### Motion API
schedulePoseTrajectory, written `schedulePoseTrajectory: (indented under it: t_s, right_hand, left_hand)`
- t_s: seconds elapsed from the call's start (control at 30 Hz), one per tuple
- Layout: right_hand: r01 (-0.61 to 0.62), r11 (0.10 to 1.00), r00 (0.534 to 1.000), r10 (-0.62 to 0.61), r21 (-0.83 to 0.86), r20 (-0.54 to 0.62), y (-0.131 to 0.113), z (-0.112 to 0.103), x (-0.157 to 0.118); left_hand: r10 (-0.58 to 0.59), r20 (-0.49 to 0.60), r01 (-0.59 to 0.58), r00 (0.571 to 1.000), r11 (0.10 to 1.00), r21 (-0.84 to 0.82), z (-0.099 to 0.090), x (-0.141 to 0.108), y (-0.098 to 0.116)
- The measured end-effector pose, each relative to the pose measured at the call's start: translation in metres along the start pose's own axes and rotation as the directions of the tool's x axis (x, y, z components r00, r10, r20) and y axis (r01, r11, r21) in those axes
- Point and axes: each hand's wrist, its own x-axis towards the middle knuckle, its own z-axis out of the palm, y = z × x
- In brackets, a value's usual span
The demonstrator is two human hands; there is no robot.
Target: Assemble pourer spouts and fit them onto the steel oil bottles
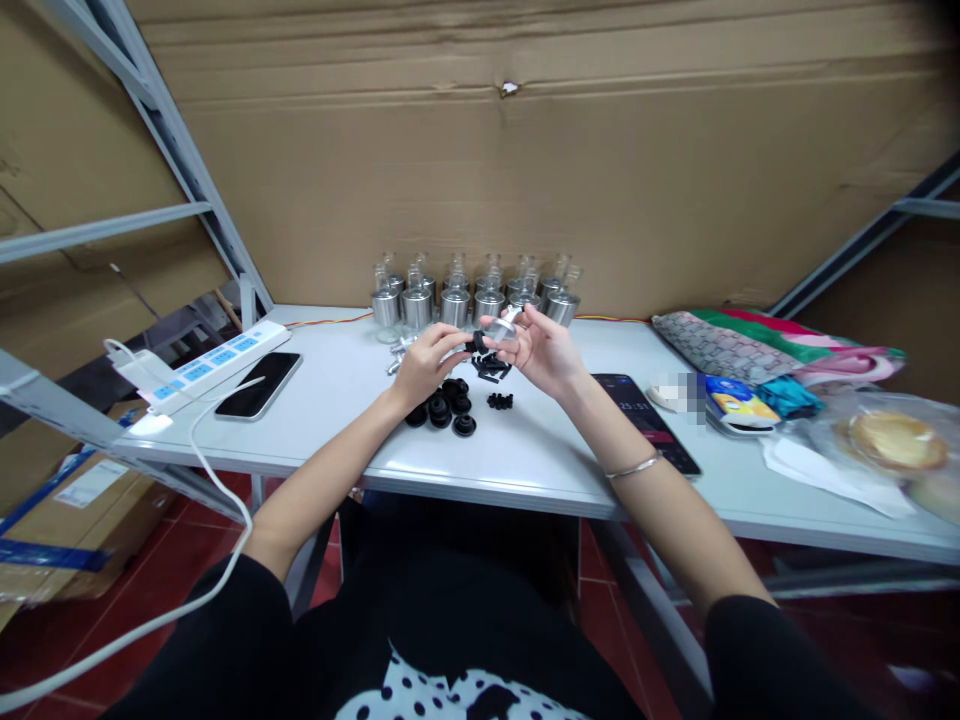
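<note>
So the main thing here is a clear, rounded piece (499, 329), held up between both hands, lying on its side with the right end a bit higher. A chunky black cap (477, 343) sits at its left end, in the left hand's fingers (451, 340); can't tell if it's actually on. The right hand (544, 350) has the other end, where there's a whitish bit (514, 313), too small to make out. Black lids (440, 407) lie bunched on the table (540, 455) below.
</note>
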Motion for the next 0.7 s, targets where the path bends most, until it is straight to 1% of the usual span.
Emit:
schedulePoseTrajectory:
  t_s: [0.1, 0.17, 0.23, 0.33, 0.53, 0.6, 0.7]
  right_hand:
    - [0.055, 0.998, 0.998, -0.056, 0.02, 0.04, 0.0019, -0.0014, 0.0006]
    - [0.105, 0.994, 0.994, -0.106, 0.023, 0.039, 0.0032, -0.0009, 0.0002]
    - [0.126, 0.992, 0.992, -0.127, 0.007, 0.024, 0.0042, 0.0003, -0.0006]
    - [0.098, 0.995, 0.995, -0.098, 0.01, 0.02, 0.0044, 0.0021, -0.0014]
    - [0.063, 0.995, 0.998, -0.064, 0.079, 0.021, 0.0033, 0.0043, -0.0024]
    - [0.031, 0.993, 0.998, -0.036, 0.114, 0.05, 0.004, 0.0049, -0.0028]
    - [-0.014, 0.988, 0.994, -0.002, 0.156, 0.107, 0.006, 0.0051, -0.0028]
  left_hand:
    - [-0.03, 0.014, 0.03, 0.999, 0.999, -0.012, 0.0, 0.0004, 0.0008]
    - [-0.055, 0.025, 0.056, 0.998, 0.998, -0.034, 0.0005, 0.0007, 0.0022]
    - [-0.077, 0.032, 0.079, 0.996, 0.995, -0.066, 0.0011, 0.0008, 0.0038]
    - [-0.111, 0.026, 0.113, 0.993, 0.988, -0.105, 0.0016, 0.001, 0.0063]
    - [-0.157, -0.019, 0.154, 0.987, 0.982, -0.109, 0.0003, 0.0013, 0.0096]
    - [-0.17, -0.008, 0.168, 0.985, 0.98, -0.107, 0.0003, 0.001, 0.0099]
    - [-0.14, 0.011, 0.141, 0.99, 0.984, -0.107, 0.0008, 0.0006, 0.0093]
